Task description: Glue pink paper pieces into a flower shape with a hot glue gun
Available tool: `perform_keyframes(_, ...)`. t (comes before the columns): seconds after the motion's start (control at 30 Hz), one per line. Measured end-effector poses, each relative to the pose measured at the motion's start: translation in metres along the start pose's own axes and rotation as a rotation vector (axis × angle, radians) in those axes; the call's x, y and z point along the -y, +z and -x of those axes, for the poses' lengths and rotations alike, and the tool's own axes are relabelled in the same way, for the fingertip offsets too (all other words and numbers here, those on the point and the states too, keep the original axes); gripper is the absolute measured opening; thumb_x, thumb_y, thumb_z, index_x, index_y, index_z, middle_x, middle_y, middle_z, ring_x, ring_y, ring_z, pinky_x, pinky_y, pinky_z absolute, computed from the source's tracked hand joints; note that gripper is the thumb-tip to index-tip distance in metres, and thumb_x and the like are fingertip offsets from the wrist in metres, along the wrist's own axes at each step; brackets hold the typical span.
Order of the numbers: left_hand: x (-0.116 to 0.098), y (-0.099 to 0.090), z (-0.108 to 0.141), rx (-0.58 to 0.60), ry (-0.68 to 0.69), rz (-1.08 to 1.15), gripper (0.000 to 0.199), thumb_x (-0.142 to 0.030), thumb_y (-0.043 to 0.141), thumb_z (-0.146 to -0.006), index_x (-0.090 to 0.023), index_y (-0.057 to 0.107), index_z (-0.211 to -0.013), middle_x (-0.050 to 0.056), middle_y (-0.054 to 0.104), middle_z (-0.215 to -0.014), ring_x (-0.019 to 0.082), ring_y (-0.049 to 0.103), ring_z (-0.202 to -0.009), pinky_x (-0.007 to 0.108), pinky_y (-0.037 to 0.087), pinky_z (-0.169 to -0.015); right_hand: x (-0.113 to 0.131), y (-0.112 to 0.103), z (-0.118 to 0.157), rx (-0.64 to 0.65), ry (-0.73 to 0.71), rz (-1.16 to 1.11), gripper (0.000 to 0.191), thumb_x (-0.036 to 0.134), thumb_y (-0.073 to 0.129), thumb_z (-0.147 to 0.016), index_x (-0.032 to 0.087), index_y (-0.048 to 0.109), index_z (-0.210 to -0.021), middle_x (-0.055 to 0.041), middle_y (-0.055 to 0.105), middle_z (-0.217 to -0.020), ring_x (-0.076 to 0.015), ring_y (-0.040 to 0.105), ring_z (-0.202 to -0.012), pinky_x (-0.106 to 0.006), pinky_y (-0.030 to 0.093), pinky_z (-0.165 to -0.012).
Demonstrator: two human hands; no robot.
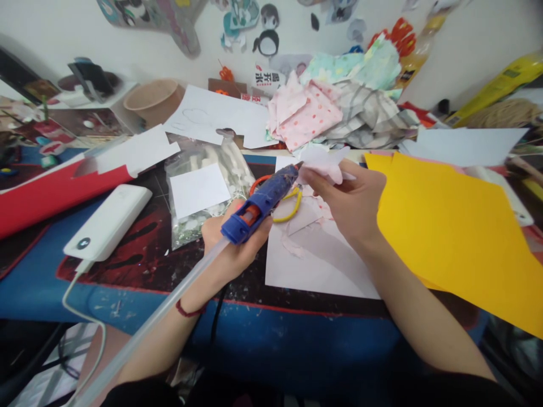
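My left hand [231,243] is closed round a blue hot glue gun [271,195], with a long clear glue stick [169,305] running out of its back end toward me. Between the thumb and fingers of my right hand [352,195] is a pale paper cutout [324,164] with a wavy outline. The gun's nozzle is at the cutout's left edge; whether it touches I cannot tell. Beneath both hands lie a white sheet of paper [314,260] and scissors with a yellow handle [288,209], partly hidden by the gun. Pink-spotted scraps [320,206] rest on the sheet.
A clear plastic bag [182,232] and a white power bank [110,223] with its cable are on the left. Yellow sheets [458,226] cover the right side. Behind are crumpled pink dotted fabric [309,113], a tan pot [153,102] and red paper [63,195] at far left.
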State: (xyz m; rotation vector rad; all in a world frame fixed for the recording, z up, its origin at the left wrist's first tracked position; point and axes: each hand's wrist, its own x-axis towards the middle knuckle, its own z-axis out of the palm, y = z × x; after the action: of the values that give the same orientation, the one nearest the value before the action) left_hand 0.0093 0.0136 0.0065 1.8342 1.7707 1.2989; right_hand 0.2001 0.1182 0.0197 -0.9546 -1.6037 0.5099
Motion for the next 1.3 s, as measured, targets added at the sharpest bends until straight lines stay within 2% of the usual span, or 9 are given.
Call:
perform_keyframes(0.17, -0.0001, -0.0005, -0.0006, 0.01, 0.041, -0.056, 0.04, -0.054, 0.057, -0.094, -0.022, 0.054, -0.07, -0.001, 0.058, -0.056, 0.014, 0.056, -0.048, 0.031, 0.044, -0.05, -0.0009, 0.0007, 0.0009, 0.066, 0.02, -0.062, 0.054, 0.045, 0.078, -0.084, 0.021, 0.039, -0.055, 0.0035, 0.036, -0.058, -0.0115, 0.036, -0.059, -0.031, 0.028, -0.054)
perform_keyframes(0.37, -0.0063, -0.0021, -0.004, 0.019, 0.175, -0.119, 0.036, -0.046, 0.057, -0.095, -0.021, 0.057, -0.069, 0.0, 0.061, -0.056, 0.013, 0.056, -0.045, 0.029, 0.041, -0.046, -0.0021, 0.0017, 0.0017, 0.141, -0.004, -0.111, 0.046, 0.036, 0.076, -0.085, 0.02, 0.043, -0.058, 0.0042, 0.037, -0.061, -0.0105, 0.035, -0.062, -0.03, 0.029, -0.058)
perform_keyframes(0.47, -0.0051, -0.0016, -0.0026, 0.013, 0.114, -0.083, 0.039, -0.05, 0.057, -0.095, -0.021, 0.057, -0.068, 0.0, 0.059, -0.056, 0.013, 0.055, -0.046, 0.03, 0.041, -0.046, -0.0008, 0.0017, 0.0017, 0.139, -0.005, -0.1, 0.043, 0.032, 0.076, -0.085, 0.019, 0.045, -0.058, 0.004, 0.038, -0.061, -0.0104, 0.035, -0.062, -0.03, 0.028, -0.058)
perform_keyframes(0.6, -0.0024, -0.0007, 0.0002, -0.017, -0.005, -0.023, 0.039, -0.052, 0.058, -0.094, -0.022, 0.056, -0.071, 0.0, 0.058, -0.057, 0.014, 0.056, -0.049, 0.032, 0.045, -0.051, 0.0005, 0.0015, 0.0014, 0.112, 0.01, -0.057, 0.044, 0.037, 0.078, -0.084, 0.019, 0.048, -0.058, 0.0042, 0.038, -0.059, -0.0101, 0.033, -0.061, -0.029, 0.026, -0.056)
perform_keyframes(0.8, -0.0042, -0.0015, -0.0018, 0.021, 0.141, -0.088, 0.039, -0.049, 0.055, -0.095, -0.021, 0.055, -0.067, 0.001, 0.061, -0.057, 0.014, 0.058, -0.047, 0.03, 0.042, -0.047, -0.0017, 0.0016, 0.0023, 0.134, -0.002, -0.09, 0.049, 0.046, 0.075, -0.086, 0.02, 0.045, -0.058, 0.0034, 0.039, -0.061, -0.0109, 0.035, -0.062, -0.029, 0.029, -0.057)
perform_keyframes(0.93, -0.0034, -0.0011, -0.0019, 0.0, 0.079, -0.053, 0.04, -0.051, 0.055, -0.096, -0.021, 0.056, -0.069, 0.0, 0.06, -0.056, 0.013, 0.056, -0.047, 0.029, 0.044, -0.047, -0.0006, 0.0018, 0.0023, 0.121, 0.0, -0.074, 0.045, 0.038, 0.077, -0.085, 0.02, 0.046, -0.058, 0.0039, 0.036, -0.059, -0.0109, 0.034, -0.061, -0.03, 0.027, -0.056)
perform_keyframes(1.13, -0.0077, -0.0014, -0.0032, 0.017, 0.16, -0.098, 0.033, -0.044, 0.058, -0.094, -0.021, 0.056, -0.069, 0.0, 0.061, -0.056, 0.012, 0.056, -0.044, 0.029, 0.04, -0.045, -0.0014, 0.0018, 0.0015, 0.132, -0.008, -0.087, 0.051, 0.041, 0.075, -0.086, 0.02, 0.039, -0.057, 0.0041, 0.035, -0.061, -0.0104, 0.034, -0.061, -0.029, 0.027, -0.056)
perform_keyframes(1.3, -0.0063, -0.0016, -0.0022, -0.019, 0.077, -0.082, 0.038, -0.048, 0.057, -0.095, -0.022, 0.054, -0.067, -0.001, 0.058, -0.053, 0.013, 0.055, -0.044, 0.029, 0.04, -0.045, -0.0005, 0.0016, 0.002, 0.114, -0.004, -0.076, 0.049, 0.034, 0.077, -0.085, 0.019, 0.04, -0.057, 0.0045, 0.035, -0.06, -0.0101, 0.033, -0.061, -0.029, 0.026, -0.056)
